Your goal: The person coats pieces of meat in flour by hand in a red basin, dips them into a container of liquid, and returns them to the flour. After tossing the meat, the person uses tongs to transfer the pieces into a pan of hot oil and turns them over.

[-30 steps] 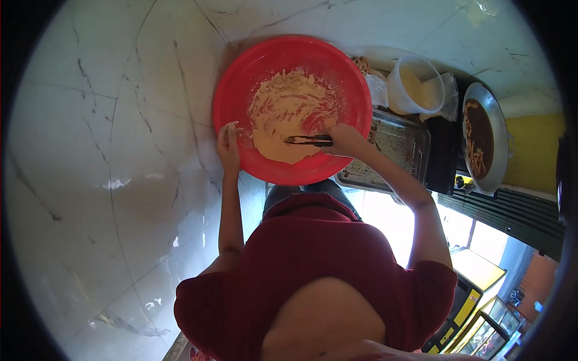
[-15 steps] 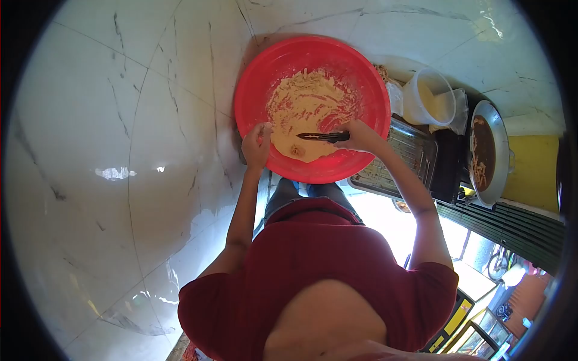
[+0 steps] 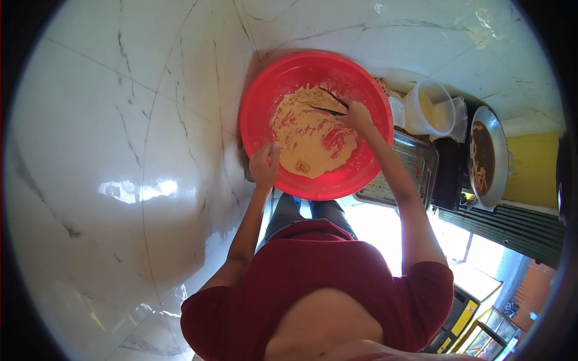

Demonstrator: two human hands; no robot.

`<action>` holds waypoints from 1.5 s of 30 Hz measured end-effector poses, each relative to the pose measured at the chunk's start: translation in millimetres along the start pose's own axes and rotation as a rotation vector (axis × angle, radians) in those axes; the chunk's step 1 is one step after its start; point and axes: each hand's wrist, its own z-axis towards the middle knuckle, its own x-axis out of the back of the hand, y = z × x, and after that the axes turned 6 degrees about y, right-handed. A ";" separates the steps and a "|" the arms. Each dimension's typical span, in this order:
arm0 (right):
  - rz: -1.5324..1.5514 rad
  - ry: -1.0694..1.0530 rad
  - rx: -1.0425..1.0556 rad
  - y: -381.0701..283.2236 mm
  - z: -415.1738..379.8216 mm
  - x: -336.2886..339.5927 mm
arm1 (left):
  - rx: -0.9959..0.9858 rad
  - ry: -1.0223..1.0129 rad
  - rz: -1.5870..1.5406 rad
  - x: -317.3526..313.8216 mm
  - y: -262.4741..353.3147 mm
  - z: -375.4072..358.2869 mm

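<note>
One red bowl (image 3: 316, 123) sits upper centre, holding pale batter (image 3: 310, 135); left hand (image 3: 265, 165) fingers clamp its near rim; right hand (image 3: 356, 115) fingers are closed on one pair of tongs (image 3: 330, 103) in the batter; one tub (image 3: 428, 108), one tray (image 3: 403, 171) to its right

— What sort of place is this?

— Food stall or small shop kitchen, I'd say. Big red basin (image 3: 313, 60) of batter at 12 o'clock, way more than home qty. Greasy metal tray (image 3: 415, 168) at 2 o'clock w/ crumbs on it, white plastic tub (image 3: 428, 108) just beyond.

— Anything cooking?

— Pan of dark oil (image 3: 484, 153) at 3 o'clock, pale strips in it. Marble-look tiles (image 3: 120, 150) all over, 9 to 12.

— And the shop part?

— Glass display case w/ yellow frame (image 3: 475, 328) at 4 o'clock, bright daylight beside it.
</note>
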 end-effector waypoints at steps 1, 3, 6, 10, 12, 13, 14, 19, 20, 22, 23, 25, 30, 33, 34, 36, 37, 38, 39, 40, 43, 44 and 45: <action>-0.016 -0.008 0.010 -1.8 5.3 2.1 | -0.008 0.010 0.009 -0.4 0.2 0.2; -0.047 -0.024 0.030 -5.0 16.3 7.3 | -0.024 0.030 0.027 -1.2 0.6 1.0; -0.074 -0.045 0.103 6.7 37.8 4.0 | -0.043 0.016 0.031 0.0 1.0 1.7; -0.089 -0.122 0.151 15.6 52.1 -3.8 | -0.010 0.014 -0.017 -1.2 -1.0 -0.4; -0.084 -0.141 0.145 13.6 53.6 -4.4 | -0.024 0.018 -0.007 -1.3 -2.1 -0.1; -0.042 -0.112 0.153 12.6 50.8 -3.2 | -0.023 0.015 -0.002 -0.7 -2.3 -0.2; 0.000 -0.083 0.161 13.2 43.8 -1.3 | -0.021 0.013 0.001 -0.2 -1.8 -0.6; 0.199 0.054 0.108 2.6 8.0 17.5 | -0.006 0.019 -0.013 -0.2 1.3 0.4; 0.159 0.014 0.106 0.6 0.5 21.2 | -0.006 0.014 -0.006 0.8 2.6 0.3; 0.165 -0.004 0.087 2.9 -11.0 21.2 | -0.018 0.020 0.009 1.9 3.2 0.8; 0.206 0.017 0.073 8.6 -14.6 17.5 | -0.028 0.033 0.013 0.7 2.6 1.0; 0.246 0.034 0.069 10.8 -22.6 17.5 | -0.035 0.051 0.023 -3.4 -2.3 -0.5; 0.339 0.065 0.050 8.6 -42.1 20.0 | -0.002 0.030 -0.021 1.7 10.5 2.2; 0.410 -0.015 -0.002 4.3 -52.7 30.7 | -0.017 0.022 0.028 -1.0 3.0 0.7; 0.447 0.006 -0.001 5.8 -55.0 31.1 | -0.017 0.027 0.046 -1.4 3.0 1.7; 0.523 0.047 -0.004 7.0 -62.4 35.0 | -0.019 0.030 0.080 -1.2 5.4 1.1; 0.554 0.025 -0.028 6.8 -67.1 40.7 | -0.002 0.015 0.087 -0.3 7.5 0.8; 0.584 0.005 -0.050 7.4 -70.8 49.3 | 0.013 0.002 0.093 0.5 10.5 1.4; 0.615 -0.013 -0.072 7.6 -74.5 58.8 | 0.027 -0.012 0.099 0.5 13.0 2.5; 0.684 0.000 -0.069 11.6 -78.5 64.1 | 0.054 -0.015 0.075 -0.7 12.6 3.3; 0.833 0.079 -0.070 26.8 -92.6 87.1 | 0.164 -0.055 -0.099 -16.6 13.0 3.0; 0.845 0.122 -0.073 32.9 -98.0 99.7 | 0.226 -0.083 -0.220 -24.9 15.9 2.1; 0.856 0.168 -0.077 38.9 -102.2 113.4 | 0.290 -0.115 -0.340 -34.5 20.5 3.1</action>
